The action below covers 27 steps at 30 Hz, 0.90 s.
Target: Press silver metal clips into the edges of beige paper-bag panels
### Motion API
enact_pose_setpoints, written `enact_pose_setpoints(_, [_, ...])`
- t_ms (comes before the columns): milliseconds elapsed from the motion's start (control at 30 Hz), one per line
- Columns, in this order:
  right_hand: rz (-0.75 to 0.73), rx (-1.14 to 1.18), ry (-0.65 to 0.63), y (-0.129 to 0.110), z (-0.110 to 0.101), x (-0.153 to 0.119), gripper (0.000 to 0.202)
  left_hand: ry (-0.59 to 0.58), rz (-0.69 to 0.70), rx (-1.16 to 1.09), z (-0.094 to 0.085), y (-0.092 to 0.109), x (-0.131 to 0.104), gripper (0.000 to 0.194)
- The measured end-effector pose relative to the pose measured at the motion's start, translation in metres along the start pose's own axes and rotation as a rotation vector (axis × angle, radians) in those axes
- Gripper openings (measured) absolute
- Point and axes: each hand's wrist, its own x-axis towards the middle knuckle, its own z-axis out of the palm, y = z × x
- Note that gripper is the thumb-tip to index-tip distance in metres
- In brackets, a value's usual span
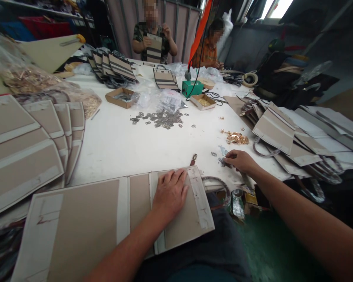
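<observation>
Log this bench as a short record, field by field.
Left hand: flat on a long beige panel
Right hand: fingertips at small metal plates; grip unclear
Centre: scattered plate pile on the white table
Right side: gold-coloured pieces, stacked panels with handles
Left side: overlapping panels
Far side: two people, one holding a striped panel

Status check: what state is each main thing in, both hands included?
Panel: spread out
Left hand: flat on the panel
Right hand: fingers bent, grip unclear
Metal plates: loose, scattered
Gold-coloured pieces: loose, heaped
Left carton: open
Right carton: open
Panels at left: fanned, overlapping
Panels at right: piled, overlapping
</observation>
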Motion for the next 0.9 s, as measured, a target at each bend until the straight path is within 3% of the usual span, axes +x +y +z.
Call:
enact_pose_setpoints(167, [-0.06, 0.181, -0.045, -0.036, -0.002, -0.033, 0.03, -0.003, -0.004, -0.021, -0.001, 0.001, -0.001, 0.048])
enact_pose_setpoints(300, [-0.159, 0.316, -0.224, -0.086, 0.036, -0.062, 0.027, 0.012, -0.006, -0.02, -0.001, 0.002, -0.001, 0.048])
enact_pose_setpoints(400, [-0.163, 0.325, -0.272, -0.11, 0.068, -0.068, 0.02, 0.012, -0.004, -0.021, -0.002, 0.002, -0.001, 0.049])
enact_pose_setpoints(500, [-0.194, 0.243, -0.219, -0.115, 0.082, -0.066, 0.018, 0.021, 0.002, -0.031, -0.002, 0.001, -0.002, 0.05])
enact_pose_setpoints(900, [-0.304, -0.054, -0.126, -0.108, 0.082, -0.063, 0.012, 0.009, 0.004, -0.037, -0.002, 0.001, -0.002, 0.049])
